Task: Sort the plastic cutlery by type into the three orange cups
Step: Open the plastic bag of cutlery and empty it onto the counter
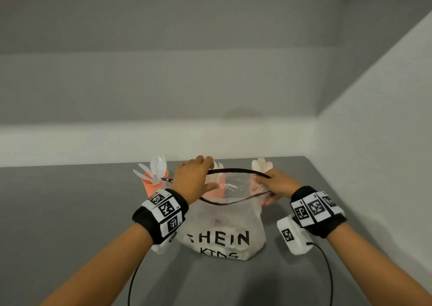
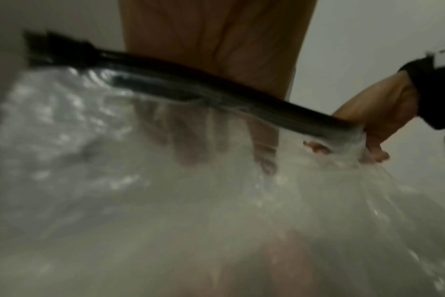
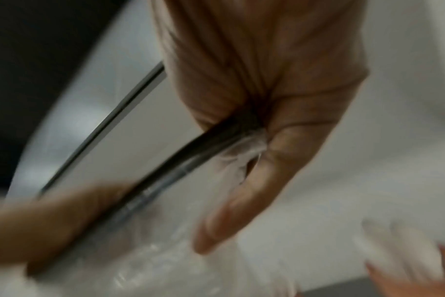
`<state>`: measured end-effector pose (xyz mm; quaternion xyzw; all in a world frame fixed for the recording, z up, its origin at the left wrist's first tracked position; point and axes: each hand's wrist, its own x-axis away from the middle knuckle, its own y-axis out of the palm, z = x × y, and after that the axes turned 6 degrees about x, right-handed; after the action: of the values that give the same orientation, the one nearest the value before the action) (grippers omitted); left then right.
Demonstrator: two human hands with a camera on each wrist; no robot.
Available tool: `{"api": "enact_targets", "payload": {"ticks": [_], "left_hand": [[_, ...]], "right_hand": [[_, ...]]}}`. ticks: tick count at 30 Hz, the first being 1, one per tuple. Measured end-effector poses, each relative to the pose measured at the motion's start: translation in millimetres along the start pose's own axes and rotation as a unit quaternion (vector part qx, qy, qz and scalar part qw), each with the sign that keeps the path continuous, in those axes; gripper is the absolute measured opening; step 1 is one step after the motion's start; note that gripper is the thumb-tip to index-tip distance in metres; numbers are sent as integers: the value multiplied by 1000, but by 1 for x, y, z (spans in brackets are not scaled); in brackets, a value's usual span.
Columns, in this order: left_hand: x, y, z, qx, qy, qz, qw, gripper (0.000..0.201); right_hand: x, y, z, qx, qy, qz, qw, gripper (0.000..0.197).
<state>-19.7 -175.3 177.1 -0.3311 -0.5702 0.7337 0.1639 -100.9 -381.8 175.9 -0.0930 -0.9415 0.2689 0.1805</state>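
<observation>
With my left hand (image 1: 194, 179) hooked over the far black zip rim of the frosted SHEIN bag (image 1: 222, 235) and my right hand (image 1: 275, 185) pinching its end, I fear tugging could topple the cutlery-filled orange cups (image 1: 153, 185) just behind.

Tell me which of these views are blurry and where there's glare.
Head view: fairly sharp, the bag's lettering readable, straight wall edges bent by the wide lens. Left wrist view: soft and dim, glare specks on the clear plastic, the zip strip smeared. Right wrist view: the blurriest, the left hand a streak and the right hand soft.
</observation>
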Motion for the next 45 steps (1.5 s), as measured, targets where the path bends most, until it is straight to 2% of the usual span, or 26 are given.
{"api": "enact_targets", "payload": {"ticks": [2,3,5,7,8,10,11,13,16,18,21,23,25,27,29,30,32,34,36,37,39,40,41,42,43,45], "left_hand": [[5,11,-12,-53,-56,-64,995,44],[8,18,-19,-69,-82,-99,989,42],[17,34,-30,-71,-116,-175,975,37],[25,52,-35,-22,-142,-240,960,30],[29,58,-35,21,-161,-254,953,29],[32,65,-38,159,-235,-229,931,24],[33,66,-39,268,-288,-191,899,18],[30,63,-40,470,-370,-116,793,9],[23,60,-44,662,-412,-56,624,18],[22,59,-44,737,-431,-31,519,17],[22,65,-40,785,-457,-21,418,21],[23,70,-35,787,-476,-34,392,23],[22,74,-34,783,-483,-56,387,22],[23,77,-35,784,-482,-77,383,20],[27,77,-36,785,-469,-98,394,19],[30,76,-35,784,-459,-107,405,19],[38,78,-39,773,-444,-121,436,18],[46,81,-46,752,-430,-153,476,18],[55,85,-49,720,-411,-216,516,17],[60,85,-49,703,-399,-251,533,16],[67,86,-47,688,-369,-306,545,6],[69,88,-47,691,-356,-319,542,15],[70,90,-48,692,-341,-337,540,34],[70,93,-49,686,-331,-354,543,49],[70,93,-47,667,-323,-371,559,54],[63,93,-40,601,-319,-386,623,39]], "right_hand": [[5,3,-3,-198,27,-21,980,19],[6,3,-5,-285,33,-27,957,16],[8,4,-8,-444,49,-41,894,20],[8,7,-7,-555,80,-33,827,21],[7,10,-5,-586,92,-22,805,20],[8,20,-1,-606,105,-15,789,19],[8,25,3,-600,111,-15,792,20],[9,35,13,-551,114,-27,826,23],[13,41,33,-409,77,-58,907,25],[16,43,47,-315,49,-95,943,21],[20,50,63,-241,43,-166,955,31],[24,55,66,-192,38,-222,955,31],[26,57,69,-163,37,-256,952,22],[22,55,72,-183,72,-244,950,41],[19,50,78,-242,99,-227,938,45],[18,47,78,-282,105,-223,927,38],[14,44,77,-368,100,-212,900,5],[5,41,84,-452,73,-200,866,31],[-2,37,88,-526,67,-195,825,60],[-4,35,88,-554,63,-186,809,68],[-13,34,86,-586,69,-158,791,60],[-16,34,82,-592,82,-125,792,46],[-20,35,81,-587,102,-88,798,32],[-25,37,82,-587,119,-62,798,26],[-25,37,78,-576,137,-48,804,26],[-28,41,79,-561,150,-29,814,18]]}}
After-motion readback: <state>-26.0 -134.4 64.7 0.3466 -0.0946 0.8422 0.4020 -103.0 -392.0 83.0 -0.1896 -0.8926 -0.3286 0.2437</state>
